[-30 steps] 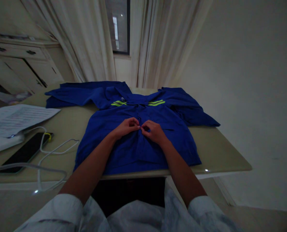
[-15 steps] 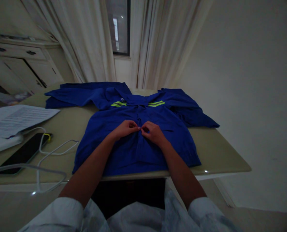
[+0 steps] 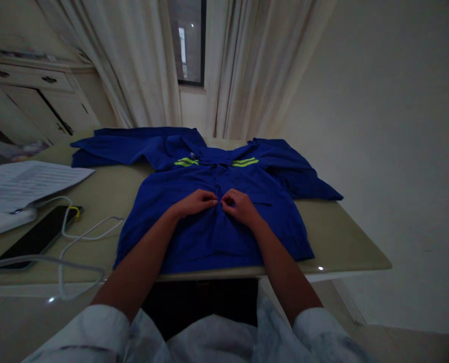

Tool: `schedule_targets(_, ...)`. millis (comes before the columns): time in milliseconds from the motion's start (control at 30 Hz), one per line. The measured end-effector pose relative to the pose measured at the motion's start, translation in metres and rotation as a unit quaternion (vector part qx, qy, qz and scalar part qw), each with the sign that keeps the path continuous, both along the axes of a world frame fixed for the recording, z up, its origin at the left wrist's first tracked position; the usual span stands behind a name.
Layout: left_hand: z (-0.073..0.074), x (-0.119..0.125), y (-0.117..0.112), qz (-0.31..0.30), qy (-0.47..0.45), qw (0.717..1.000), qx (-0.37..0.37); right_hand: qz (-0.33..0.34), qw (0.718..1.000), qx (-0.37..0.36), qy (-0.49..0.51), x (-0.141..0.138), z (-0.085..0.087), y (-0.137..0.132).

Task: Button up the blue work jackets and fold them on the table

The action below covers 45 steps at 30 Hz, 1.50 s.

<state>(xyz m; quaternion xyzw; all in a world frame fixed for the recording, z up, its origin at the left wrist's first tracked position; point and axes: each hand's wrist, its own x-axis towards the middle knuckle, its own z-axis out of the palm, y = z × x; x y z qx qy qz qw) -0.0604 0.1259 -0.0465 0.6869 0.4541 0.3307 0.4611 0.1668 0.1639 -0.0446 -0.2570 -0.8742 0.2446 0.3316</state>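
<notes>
A blue work jacket [image 3: 194,237] with yellow-green stripes on its chest lies face up on the table, sleeves spread to both sides and collar at the far end. At the middle of its front, my left hand [image 3: 199,202] pinches the cloth by the front opening. Just across from it, my right hand [image 3: 239,205] has thumb and forefinger closed on the other side of the same opening. The two sets of fingertips are very close together. Any button between them is too small or hidden to make out.
Left of the jacket lie a phone [image 3: 35,238], a looped white cable [image 3: 92,237], printed sheets [image 3: 31,184] and a white device [image 3: 8,223]. The table [image 3: 341,242] ends at a near edge by my body. Curtains [image 3: 141,65] hang behind, and a wall rises at right.
My left fingertips have drawn slightly left, leaving a small gap between the hands. My right hand has hardly moved, and the jacket lies as before.
</notes>
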Motion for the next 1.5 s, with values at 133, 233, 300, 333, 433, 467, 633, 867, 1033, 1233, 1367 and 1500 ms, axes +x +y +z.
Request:
schedule_targets(133,-0.004,-0.001,0.002,-0.002,0.010,0.999,0.033,0.012,0.999,-0.053,0.001,0.003,0.002,0.003)
schedule_targets(233,-0.004,0.002,0.001,0.019,0.056,0.995,0.086,0.014,0.998,-0.061,0.000,0.005,0.003,0.003)
schedule_targets(300,-0.002,0.004,0.000,0.026,0.077,0.990,0.116,0.008,0.998,-0.064,0.006,0.005,0.003,0.002)
schedule_targets(333,-0.001,0.005,-0.001,0.024,0.082,0.988,0.128,0.004,0.998,-0.070,0.010,0.004,0.003,0.002)
schedule_targets(433,0.002,0.006,-0.005,0.012,0.099,0.982,0.158,0.000,0.996,-0.083,0.015,0.003,0.004,-0.001)
schedule_targets(467,0.003,0.006,-0.006,0.010,0.109,0.980,0.169,0.001,0.997,-0.081,0.014,0.003,0.004,-0.001)
schedule_targets(633,0.006,0.008,-0.010,0.009,0.159,0.965,0.209,0.006,0.999,-0.052,0.015,0.004,0.007,-0.004)
schedule_targets(867,0.011,0.010,-0.012,0.007,0.179,0.959,0.218,0.023,0.998,-0.064,0.000,0.007,0.010,-0.003)
schedule_targets(1033,0.008,0.009,-0.011,-0.005,0.170,0.966,0.195,0.022,0.998,-0.055,-0.016,0.009,0.008,0.000)
schedule_targets(1233,0.004,0.006,-0.009,-0.016,0.204,0.951,0.231,0.031,0.998,-0.063,-0.005,0.010,0.009,-0.001)
schedule_targets(1367,0.005,0.009,-0.011,-0.004,0.207,0.948,0.240,0.026,0.995,-0.092,-0.002,0.012,0.011,0.000)
schedule_targets(1500,0.005,0.014,-0.013,0.022,0.176,0.960,0.217,0.044,0.997,-0.068,-0.011,0.013,0.011,0.000)
